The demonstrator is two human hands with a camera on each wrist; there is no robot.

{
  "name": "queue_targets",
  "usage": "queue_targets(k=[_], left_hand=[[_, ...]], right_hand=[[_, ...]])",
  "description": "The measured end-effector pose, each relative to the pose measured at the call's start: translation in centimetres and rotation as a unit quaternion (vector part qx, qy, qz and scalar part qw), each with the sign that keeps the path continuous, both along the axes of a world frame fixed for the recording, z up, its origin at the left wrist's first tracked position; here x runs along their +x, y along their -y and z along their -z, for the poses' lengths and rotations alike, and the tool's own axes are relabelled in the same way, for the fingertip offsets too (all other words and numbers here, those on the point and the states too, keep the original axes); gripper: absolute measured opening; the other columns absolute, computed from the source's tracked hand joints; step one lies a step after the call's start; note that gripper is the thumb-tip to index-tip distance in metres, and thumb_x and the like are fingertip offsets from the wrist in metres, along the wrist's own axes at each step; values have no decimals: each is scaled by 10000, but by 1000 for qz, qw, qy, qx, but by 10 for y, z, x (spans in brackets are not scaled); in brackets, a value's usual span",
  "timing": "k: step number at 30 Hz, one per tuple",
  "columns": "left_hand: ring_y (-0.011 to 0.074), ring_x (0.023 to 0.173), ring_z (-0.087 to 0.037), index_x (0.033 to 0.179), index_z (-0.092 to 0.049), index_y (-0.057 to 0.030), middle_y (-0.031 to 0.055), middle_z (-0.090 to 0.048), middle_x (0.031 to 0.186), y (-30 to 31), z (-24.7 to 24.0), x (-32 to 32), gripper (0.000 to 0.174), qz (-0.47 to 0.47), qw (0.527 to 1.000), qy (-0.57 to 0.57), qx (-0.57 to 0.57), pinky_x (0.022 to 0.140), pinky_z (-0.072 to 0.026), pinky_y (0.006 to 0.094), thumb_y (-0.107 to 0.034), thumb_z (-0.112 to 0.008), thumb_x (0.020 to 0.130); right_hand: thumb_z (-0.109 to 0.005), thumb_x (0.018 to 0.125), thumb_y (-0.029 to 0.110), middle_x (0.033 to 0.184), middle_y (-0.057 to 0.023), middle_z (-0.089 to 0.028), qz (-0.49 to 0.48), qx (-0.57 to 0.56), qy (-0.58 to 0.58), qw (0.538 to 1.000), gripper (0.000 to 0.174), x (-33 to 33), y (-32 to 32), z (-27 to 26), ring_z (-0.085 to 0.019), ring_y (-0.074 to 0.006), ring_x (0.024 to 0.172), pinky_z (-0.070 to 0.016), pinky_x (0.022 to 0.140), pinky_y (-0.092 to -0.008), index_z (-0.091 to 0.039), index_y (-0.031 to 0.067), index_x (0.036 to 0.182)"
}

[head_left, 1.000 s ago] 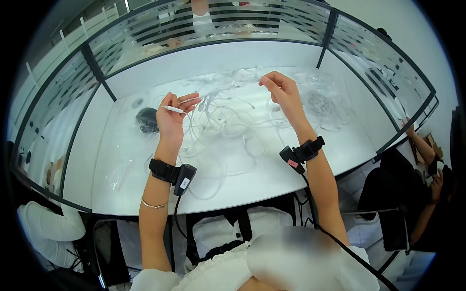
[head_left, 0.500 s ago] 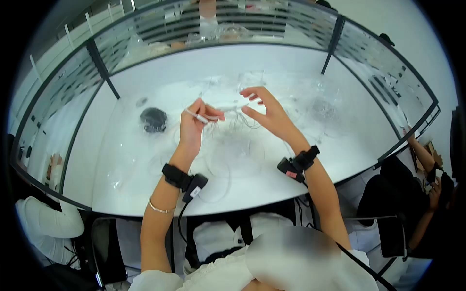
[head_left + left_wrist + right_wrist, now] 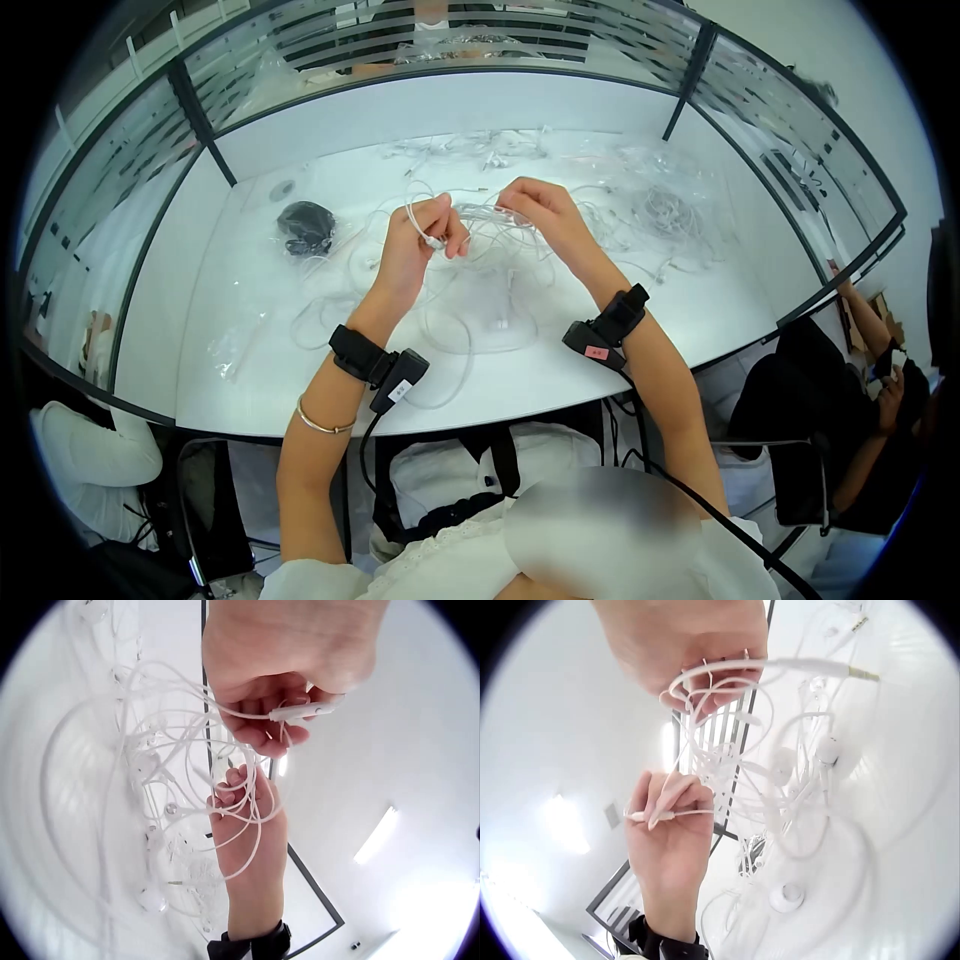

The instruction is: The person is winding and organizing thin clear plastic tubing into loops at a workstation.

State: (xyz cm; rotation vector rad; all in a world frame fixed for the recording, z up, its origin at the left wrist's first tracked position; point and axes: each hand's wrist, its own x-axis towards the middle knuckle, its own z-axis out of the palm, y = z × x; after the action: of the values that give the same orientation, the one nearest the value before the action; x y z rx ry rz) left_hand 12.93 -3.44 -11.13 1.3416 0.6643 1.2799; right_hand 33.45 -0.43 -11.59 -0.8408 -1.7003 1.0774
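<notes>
Above the white table, my left hand (image 3: pixel 412 245) grips a white earphone cable with its slim inline piece (image 3: pixel 300 711), fingers curled round it. My right hand (image 3: pixel 545 212) pinches strands of the tangled white cable (image 3: pixel 490 222) that spans between both hands. Loops of cable (image 3: pixel 251 817) hang between the hands in the left wrist view. A gold-coloured plug (image 3: pixel 864 673) sticks out beside my right hand in the right wrist view. Earbuds (image 3: pixel 827 748) dangle or lie near the loops; which, I cannot tell.
A black bundle (image 3: pixel 306 228) lies at the left of the table (image 3: pixel 260 370). Coiled cables in clear plastic (image 3: pixel 668 212) lie at the right, with more plastic along the back. Partition panels surround three sides. Other people sit beyond them.
My left hand has moved right, towards the middle. My right hand has come down and left from the upper right, and its spread fingers have closed on the cable strands.
</notes>
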Motion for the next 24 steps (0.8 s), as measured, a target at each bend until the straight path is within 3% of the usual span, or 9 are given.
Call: queue_targets(k=[7, 13, 17, 20, 24], left_hand=[[163, 523, -373, 566, -234, -119, 34, -335, 472, 5, -6, 0, 458, -35, 998, 43, 10, 554, -292, 298, -260, -442, 949], [140, 509, -290, 580, -244, -117, 4, -252, 487, 0, -14, -17, 417, -76, 982, 169, 38, 534, -267, 283, -191, -438, 942], [134, 521, -282, 596, -249, -117, 3, -248, 510, -16, -12, -41, 401, -95, 965, 241, 37, 537, -274, 278, -194, -469, 922], [128, 525, -268, 605, -251, -112, 2, -246, 523, -19, -12, -48, 384, -125, 952, 275, 39, 532, -272, 274, -176, -480, 907], [128, 518, -273, 602, -256, -109, 10, -256, 519, -20, -15, -57, 367, -171, 935, 309, 42, 518, -274, 274, -154, -470, 897]], right_hand=[[-551, 893, 267, 752, -4, -552, 121, -86, -192, 970, 239, 22, -9, -6, -515, -93, 647, -410, 617, -241, -604, 50, 808], [-537, 872, 237, 741, 2, -556, 241, -75, -389, 886, 134, 75, -31, -11, -529, -108, 664, -405, 612, -274, -534, 108, 833], [-523, 843, 229, 727, 1, -545, 235, -46, -380, 893, 122, 116, -36, -10, -518, -115, 645, -401, 605, -279, -480, 136, 777], [-528, 839, 230, 705, 2, -532, 284, -41, -360, 888, 134, 105, -24, -24, -505, -120, 608, -396, 585, -277, -481, 132, 760], [-530, 836, 222, 676, -6, -514, 320, 1, -405, 857, 145, 130, -28, -21, -501, -127, 589, -399, 565, -276, -485, 114, 751]])
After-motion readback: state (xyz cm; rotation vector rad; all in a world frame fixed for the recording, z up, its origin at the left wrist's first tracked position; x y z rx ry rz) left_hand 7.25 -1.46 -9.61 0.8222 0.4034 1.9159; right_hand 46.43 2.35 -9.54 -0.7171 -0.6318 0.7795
